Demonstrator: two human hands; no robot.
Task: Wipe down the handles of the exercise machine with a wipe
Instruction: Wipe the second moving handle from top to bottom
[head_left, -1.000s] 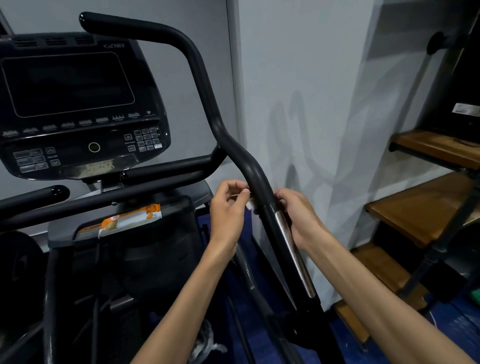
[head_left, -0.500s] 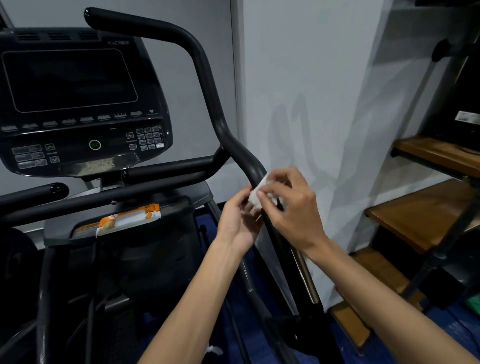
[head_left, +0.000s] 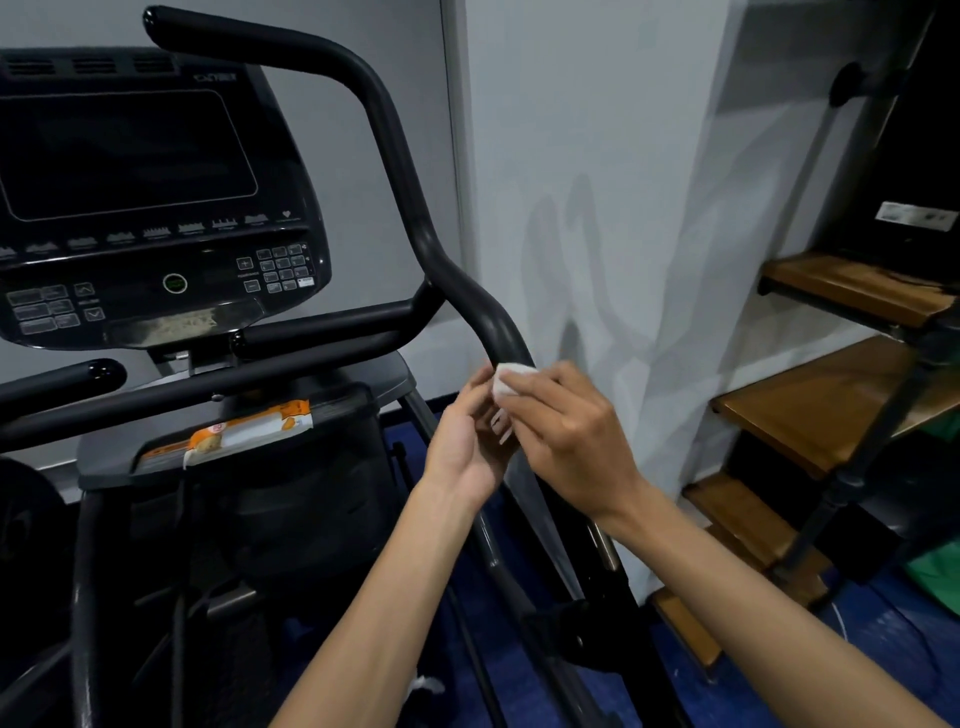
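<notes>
The white wipe (head_left: 511, 382) sits bunched against the black handle (head_left: 498, 332) of the exercise machine, pinched in the right hand's (head_left: 571, 441) curled fingertips; the left hand (head_left: 465, 447) is just beside it, fingers loosely bent, touching the wipe's lower edge; whether it grips cannot be told.

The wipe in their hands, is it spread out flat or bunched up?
Bunched up. The wipe shows as a small white wad pinched by the right hand against the black handle, not a flat sheet.

Wipe (head_left: 511, 382) mostly covered by fingers (head_left: 524, 387), console (head_left: 130, 208) cropped left
</notes>
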